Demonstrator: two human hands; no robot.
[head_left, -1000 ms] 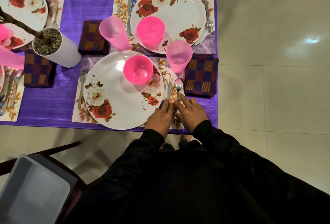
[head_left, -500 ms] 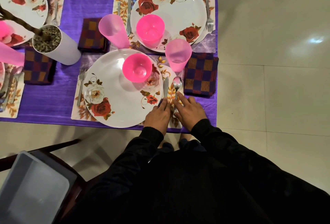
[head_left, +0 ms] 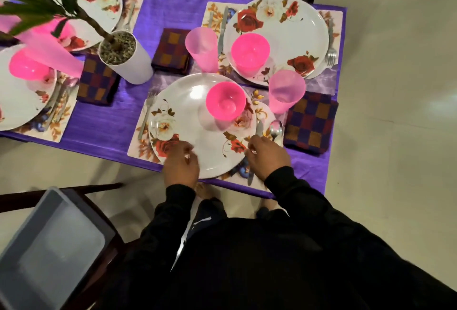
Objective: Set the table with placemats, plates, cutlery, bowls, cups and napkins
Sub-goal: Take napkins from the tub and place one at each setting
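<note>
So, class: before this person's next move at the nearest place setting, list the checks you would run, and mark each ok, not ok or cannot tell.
1. Plate on its placemat: ok.
2. Pink bowl upright on the plate: ok.
3. Fork lying to the plate's left: ok.
4. Knife and spoon to the plate's right: ok, though the right hand covers their handles.
5. Cup upright beside the checked napkin: ok.
6. Left hand gripping the plate's rim: cannot tell.
</note>
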